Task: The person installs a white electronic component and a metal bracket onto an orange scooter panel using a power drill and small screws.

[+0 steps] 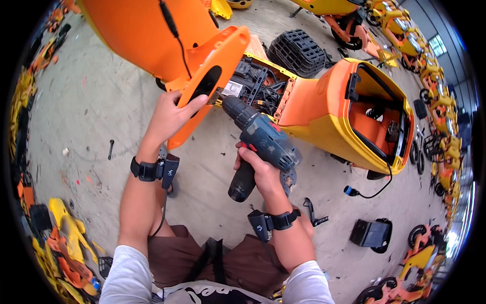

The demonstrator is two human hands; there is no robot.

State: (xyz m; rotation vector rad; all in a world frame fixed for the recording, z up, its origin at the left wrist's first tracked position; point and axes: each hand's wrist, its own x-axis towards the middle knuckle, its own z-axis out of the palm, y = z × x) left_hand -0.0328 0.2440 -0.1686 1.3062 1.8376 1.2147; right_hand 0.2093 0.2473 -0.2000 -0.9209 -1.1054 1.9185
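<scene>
My right hand [260, 169] is wrapped round the handle of a blue-black cordless drill [266, 134], its chuck pointing up and left. The drill's front end meets a small metal bracket [215, 95] at the edge of an orange plastic panel [230, 50]. With my left hand [172, 116] I grip that panel's edge, the thumb lying toward the bracket and the other fingers partly hidden behind it. Beyond the drill, the open scooter body [288, 99] shows black wiring [268, 86] inside a yellow frame.
A black crate [298, 53] stands behind the scooter body. A cable with a blue plug [350, 191] hangs at its right. On the concrete floor lie a wrench [111, 149], a black box [369, 233] and a black bracket [315, 215]. Rows of yellow-orange scooters [440, 111] line the right side.
</scene>
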